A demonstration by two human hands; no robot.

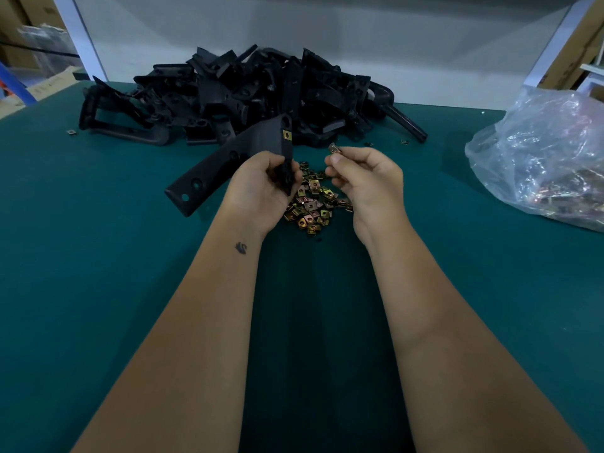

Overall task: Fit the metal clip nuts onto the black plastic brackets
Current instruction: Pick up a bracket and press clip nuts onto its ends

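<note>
My left hand (pixel 261 188) hides the bracket's (pixel 228 158) lower edge, and the plastic bag (pixel 542 152) runs off the right edge.

Dim, sharp centre, wide-angle edge distortion

table: green mat (pixel 98 289) | back: white panel (pixel 327 34) | left: stacked cardboard boxes (pixel 23 34) | light: dim

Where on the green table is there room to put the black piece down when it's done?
The green mat is bare left of the left hand, below the bracket pile. Another bare strip lies between the right hand and the plastic bag. It is crowded between the hands, where the loose clip nuts lie.
</note>
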